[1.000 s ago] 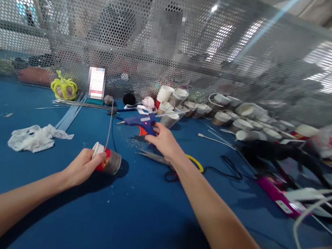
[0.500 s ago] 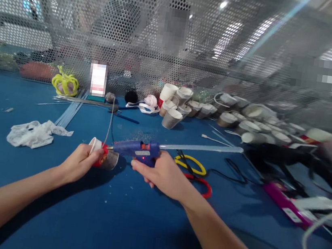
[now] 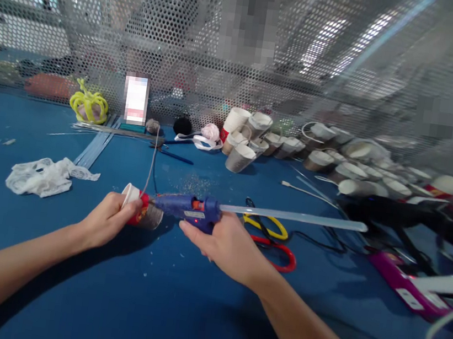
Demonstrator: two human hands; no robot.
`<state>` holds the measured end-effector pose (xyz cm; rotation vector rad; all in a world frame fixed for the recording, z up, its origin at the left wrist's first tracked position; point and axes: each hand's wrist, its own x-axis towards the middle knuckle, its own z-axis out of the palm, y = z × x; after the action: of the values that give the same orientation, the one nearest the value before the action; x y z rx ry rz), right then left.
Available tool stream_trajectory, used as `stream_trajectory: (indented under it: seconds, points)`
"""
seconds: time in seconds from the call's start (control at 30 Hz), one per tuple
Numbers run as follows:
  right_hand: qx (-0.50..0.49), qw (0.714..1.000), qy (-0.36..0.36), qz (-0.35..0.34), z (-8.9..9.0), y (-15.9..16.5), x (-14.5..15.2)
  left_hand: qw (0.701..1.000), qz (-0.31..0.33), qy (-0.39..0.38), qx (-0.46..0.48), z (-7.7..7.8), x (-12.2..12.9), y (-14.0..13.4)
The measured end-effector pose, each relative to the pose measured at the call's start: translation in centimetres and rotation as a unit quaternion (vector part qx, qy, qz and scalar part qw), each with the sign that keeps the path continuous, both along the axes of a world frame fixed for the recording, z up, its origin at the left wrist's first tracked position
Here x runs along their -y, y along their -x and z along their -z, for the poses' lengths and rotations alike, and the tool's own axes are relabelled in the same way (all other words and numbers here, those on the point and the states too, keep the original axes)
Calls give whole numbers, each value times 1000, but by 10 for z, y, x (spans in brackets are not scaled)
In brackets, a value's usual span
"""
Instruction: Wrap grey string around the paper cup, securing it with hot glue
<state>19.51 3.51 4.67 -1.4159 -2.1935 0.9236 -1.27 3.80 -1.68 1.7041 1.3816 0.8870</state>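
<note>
My left hand (image 3: pixel 109 218) grips a paper cup (image 3: pixel 152 218) lying tilted on its side. The cup's red printed band shows near its white rim, and grey cord wraps its lower part. From it a strand of grey cord (image 3: pixel 152 165) runs up to a small grey yarn ball (image 3: pixel 152 126). In my right hand (image 3: pixel 229 242) is a blue glue gun (image 3: pixel 187 211) with a red light lit. Its nozzle points left at the red band, touching or very close to it; which, I cannot tell. A long clear glue stick (image 3: pixel 295 217) sticks out of its back.
Scissors with yellow and red handles (image 3: pixel 292 259) lie beyond my right hand. A purple power strip (image 3: pixel 407 285) and cables are at the right. Several wrapped cups (image 3: pixel 240 158) stand at the back. White lace (image 3: pixel 39 177), glue sticks (image 3: pixel 98 144) and pliers (image 3: pixel 176 156) lie on the blue table.
The view has shifted slightly. The glue gun's back end has tipped downward, so the glue stick now lies nearly level. The cup stays in my left hand, with the nozzle still at its red band.
</note>
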Motion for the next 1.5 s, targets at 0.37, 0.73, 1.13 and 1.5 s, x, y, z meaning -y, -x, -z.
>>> stream_trajectory:
  seconds: [0.37, 0.73, 1.13, 1.5]
  points:
    - [9, 999, -38, 14, 2, 3, 2, 1000, 1, 4, -25, -1, -1, 0]
    - [24, 999, -34, 4, 1, 1, 0, 1000, 0, 6, -19, -2, 0, 0]
    - [31, 999, -32, 7, 2, 1, 1, 1000, 8, 12, -14, -2, 0, -2]
    - [48, 998, -48, 2, 2, 0, 2, 1000, 2, -2, -22, -1, -1, -1]
